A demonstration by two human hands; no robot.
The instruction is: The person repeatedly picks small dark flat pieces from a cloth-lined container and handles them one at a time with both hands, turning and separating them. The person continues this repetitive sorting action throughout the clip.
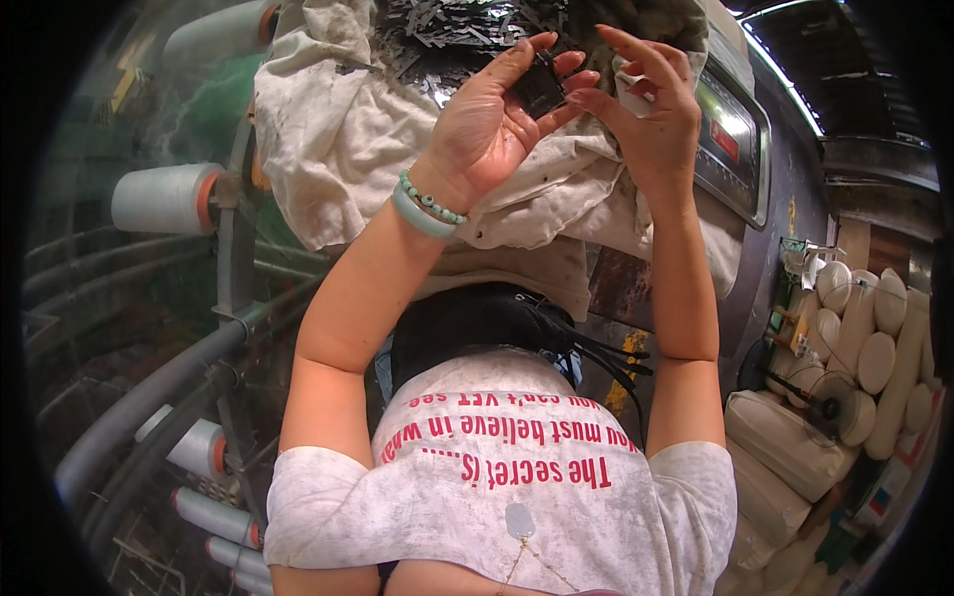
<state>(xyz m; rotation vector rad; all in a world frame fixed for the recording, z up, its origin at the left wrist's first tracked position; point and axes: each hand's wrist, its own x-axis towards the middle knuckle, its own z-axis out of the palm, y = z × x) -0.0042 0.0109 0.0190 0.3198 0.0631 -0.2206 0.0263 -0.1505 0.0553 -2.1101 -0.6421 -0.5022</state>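
In my left hand, palm up, rests a small stack of dark flat metal pieces, with the fingers curled around it. A bead bracelet and a pale green bangle circle that wrist. My right hand is just to the right, thumb and fingers apart, the thumb close to the left fingertips. Nothing shows between its fingers. Beyond the hands lies a heap of thin dark metal strips on a stained white cloth.
White thread cones stand on a metal rack along the left. At the right is a dark machine panel with a framed window. Farther right, a fan stands before wrapped fabric rolls. A black waist pouch sits at my waist.
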